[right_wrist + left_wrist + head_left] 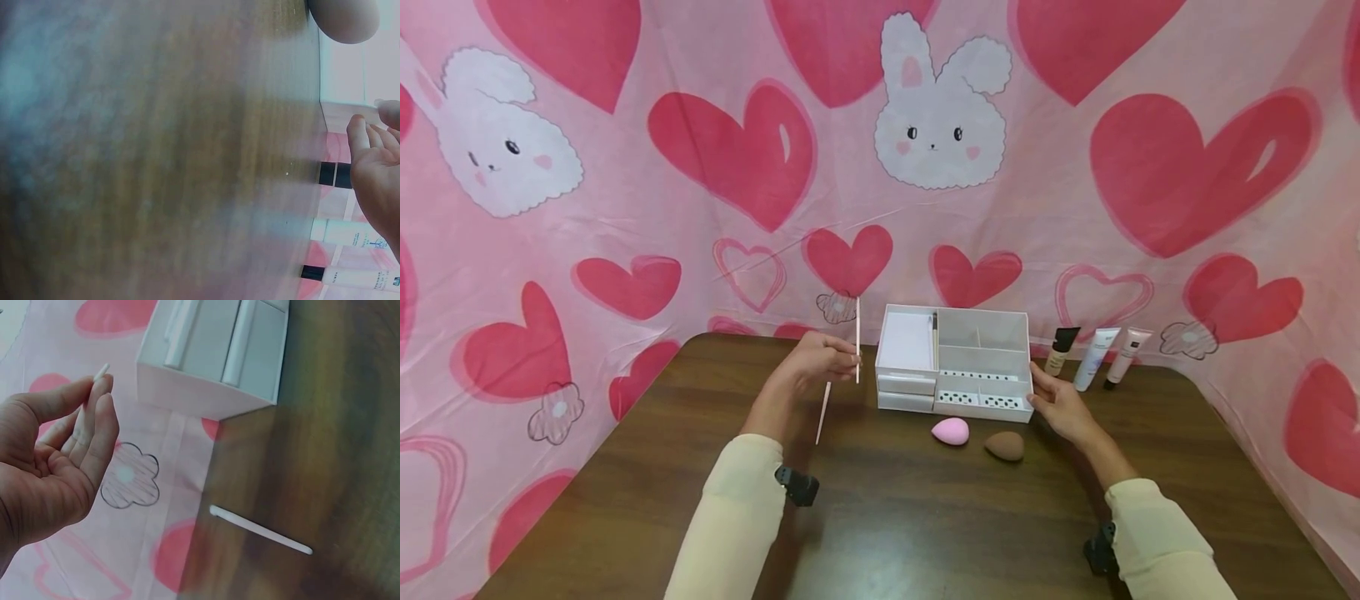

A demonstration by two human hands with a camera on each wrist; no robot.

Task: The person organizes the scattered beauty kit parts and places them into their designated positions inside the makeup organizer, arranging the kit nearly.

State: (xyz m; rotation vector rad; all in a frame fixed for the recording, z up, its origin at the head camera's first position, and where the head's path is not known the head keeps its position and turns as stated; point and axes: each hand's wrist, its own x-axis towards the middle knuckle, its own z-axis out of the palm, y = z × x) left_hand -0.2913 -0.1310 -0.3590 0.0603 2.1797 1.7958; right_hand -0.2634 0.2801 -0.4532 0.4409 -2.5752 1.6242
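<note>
My left hand (822, 358) pinches a thin pale stick (858, 333) upright between thumb and fingertips, left of a white cosmetics organizer (983, 358). In the left wrist view, only a short end of this stick (102, 372) shows above the fingertips. A second pale stick (823, 414) lies on the table below that hand. My right hand (1063, 410) touches the organizer's right side, its fingers fairly straight along the wall. Inside a narrow slot of the organizer stands a slim brush (935, 340). Two drawers (907, 386) at its left front are closed.
A pink makeup sponge (951, 431) and a brown one (1004, 446) lie before the organizer. Three tubes stand to its right: one black-capped (1057, 354), one white (1097, 360), one pale pink (1126, 360). A heart-patterned cloth (842, 200) hangs behind the wooden table (887, 517).
</note>
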